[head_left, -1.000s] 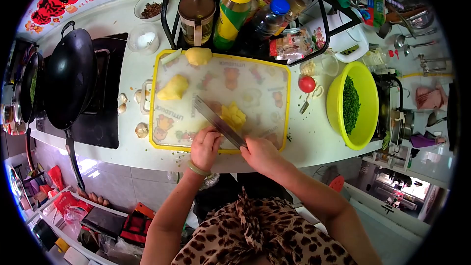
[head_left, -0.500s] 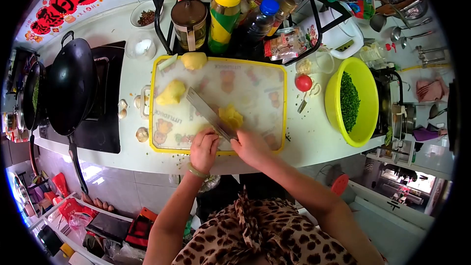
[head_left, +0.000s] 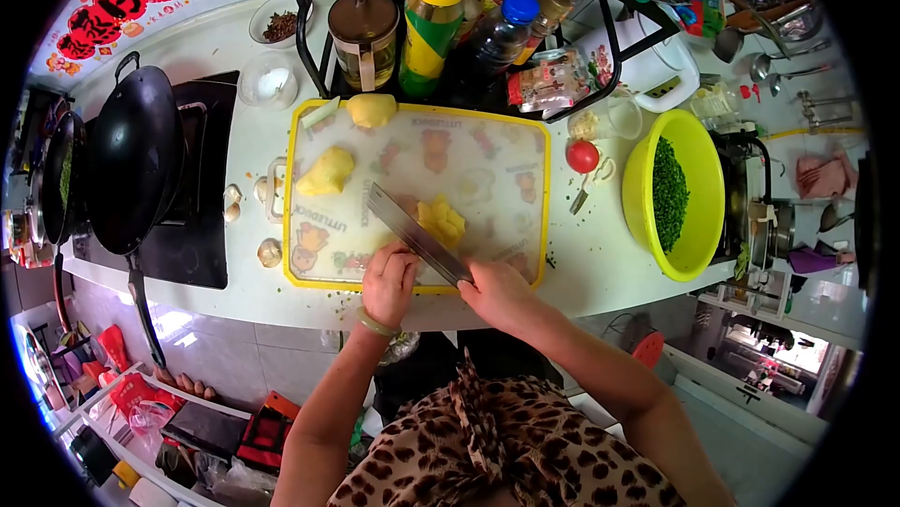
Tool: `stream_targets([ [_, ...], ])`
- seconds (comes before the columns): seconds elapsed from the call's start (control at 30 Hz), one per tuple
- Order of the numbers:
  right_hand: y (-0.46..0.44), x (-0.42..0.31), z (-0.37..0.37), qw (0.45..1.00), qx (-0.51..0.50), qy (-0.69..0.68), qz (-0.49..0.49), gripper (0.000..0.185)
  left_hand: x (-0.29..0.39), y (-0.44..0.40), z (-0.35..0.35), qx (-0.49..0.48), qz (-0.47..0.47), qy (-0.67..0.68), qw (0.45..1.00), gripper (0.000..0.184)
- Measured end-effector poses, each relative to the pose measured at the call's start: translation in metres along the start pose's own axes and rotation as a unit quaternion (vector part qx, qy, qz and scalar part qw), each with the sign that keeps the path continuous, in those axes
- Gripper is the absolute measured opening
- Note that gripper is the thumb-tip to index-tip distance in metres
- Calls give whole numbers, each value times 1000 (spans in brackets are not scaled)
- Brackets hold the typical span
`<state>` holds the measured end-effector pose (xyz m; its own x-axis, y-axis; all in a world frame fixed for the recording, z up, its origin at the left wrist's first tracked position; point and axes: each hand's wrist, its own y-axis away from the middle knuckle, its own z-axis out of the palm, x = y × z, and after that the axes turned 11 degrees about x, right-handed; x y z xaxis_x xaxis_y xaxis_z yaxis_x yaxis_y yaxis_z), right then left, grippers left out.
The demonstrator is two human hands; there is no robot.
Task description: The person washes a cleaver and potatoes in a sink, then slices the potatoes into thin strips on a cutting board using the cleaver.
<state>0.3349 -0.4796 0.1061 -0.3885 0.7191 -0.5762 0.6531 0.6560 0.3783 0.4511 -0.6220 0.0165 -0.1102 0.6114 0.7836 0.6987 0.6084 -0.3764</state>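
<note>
bright, even light on white, glossy, flat surface [head_left: 597, 240] | glare on grey tiled floor [head_left: 217, 333] | fisheye-bent edges, 4 black corners

White counter [head_left: 591, 263], long, slightly curved by the lens. Cutting board [head_left: 502, 216], yellow-rimmed, lay flat at its middle. To the left — dark cooktop [head_left: 211, 179], then a garlic bulb [head_left: 269, 253] beside the board's edge. Far side: clear bowl [head_left: 248, 92], black rack [head_left: 612, 36]. To the right — tomato [head_left: 582, 156], white-handled tool [head_left: 580, 199] just beside it, lime-green bowl [head_left: 640, 226]. Green crumbs [head_left: 550, 261] dotted the surface near the board.
</note>
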Motion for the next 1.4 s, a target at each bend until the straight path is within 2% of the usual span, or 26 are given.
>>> stream_targets([
  [0.37, -9, 1, 14, 999, -10, 31, -4, 19, -2, 0, 1, 1, 8, -5, 1000, 12],
  [0.67, -21, -16, 31, 995, 98, 21, 8, 20, -1, -2, 0, 0, 20, -4, 1000, 10],
  [0.73, -24, -10, 22, 998, 48, -30, 21, 22, 0, -3, 0, 2, 23, 2, 1000, 10],
  [0.93, -16, -11, -9, 999, -19, -35, 21, 24, -1, -1, 1, -4, 12, -12, 1000, 11],
  [1.4, -16, 2, -13, 999, -49, 1, -5, 21, -4, 1, 1, -1, 30, -23, 999, 12],
])
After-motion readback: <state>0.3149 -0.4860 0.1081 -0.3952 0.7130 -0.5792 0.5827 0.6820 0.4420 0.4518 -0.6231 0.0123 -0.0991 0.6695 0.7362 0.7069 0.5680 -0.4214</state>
